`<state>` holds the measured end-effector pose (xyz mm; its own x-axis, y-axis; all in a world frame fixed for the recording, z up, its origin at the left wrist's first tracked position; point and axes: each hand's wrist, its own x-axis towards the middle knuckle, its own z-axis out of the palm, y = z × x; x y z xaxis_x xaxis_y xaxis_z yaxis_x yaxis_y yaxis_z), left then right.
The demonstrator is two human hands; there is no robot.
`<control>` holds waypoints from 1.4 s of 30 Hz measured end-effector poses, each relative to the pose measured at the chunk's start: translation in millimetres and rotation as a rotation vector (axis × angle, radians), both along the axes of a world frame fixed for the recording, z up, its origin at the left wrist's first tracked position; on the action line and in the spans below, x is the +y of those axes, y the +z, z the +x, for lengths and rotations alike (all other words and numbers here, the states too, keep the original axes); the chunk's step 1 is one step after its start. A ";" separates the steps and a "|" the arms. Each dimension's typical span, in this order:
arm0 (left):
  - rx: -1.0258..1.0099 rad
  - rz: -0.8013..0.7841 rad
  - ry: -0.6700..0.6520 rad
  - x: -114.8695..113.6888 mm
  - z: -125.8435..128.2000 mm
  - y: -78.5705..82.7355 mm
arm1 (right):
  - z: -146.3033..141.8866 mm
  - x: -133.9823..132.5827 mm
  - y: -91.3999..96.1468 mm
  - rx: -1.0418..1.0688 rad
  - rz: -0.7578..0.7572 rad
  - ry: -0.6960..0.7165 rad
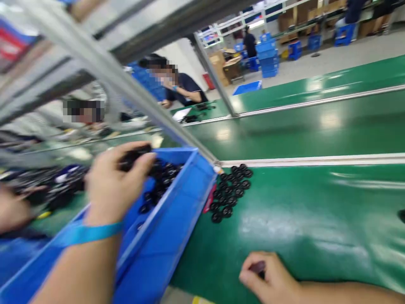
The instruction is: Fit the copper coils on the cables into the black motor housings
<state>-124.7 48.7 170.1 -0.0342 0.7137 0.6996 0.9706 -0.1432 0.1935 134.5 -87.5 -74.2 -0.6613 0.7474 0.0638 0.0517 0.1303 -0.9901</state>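
My left hand (115,175), with a turquoise band at the wrist, is over the blue bin (177,219). Its fingers and thumb are closed around a bunch of black parts (134,157), blurred by motion. More small black parts (163,181) lie in the bin beneath it. On the green tabletop to the right of the bin sits a cluster of black wheel-like discs (232,190). My right hand (270,274) rests at the front of the tabletop, fingers curled round to the thumb. Something dark shows inside the curl, too hidden to name.
A metal frame post (202,147) slants down to the table behind the bin. Beyond a white rail (310,161) runs a green belt surface (300,122). Across it a person (186,88) sits. Another person's hand (12,211) is at far left, beside dark items.
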 end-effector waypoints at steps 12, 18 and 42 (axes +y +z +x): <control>0.045 -0.488 -0.347 -58.5 156.4 -195.3 | 117.0 104.1 -22.9 -0.139 0.585 -0.442; 0.136 -0.540 -0.437 -61.9 148.5 -217.9 | 113.9 109.1 -25.1 -0.260 0.667 -0.442; 0.196 -0.360 -0.429 -111.9 140.1 -223.7 | 102.7 143.6 3.3 -0.638 0.988 -0.137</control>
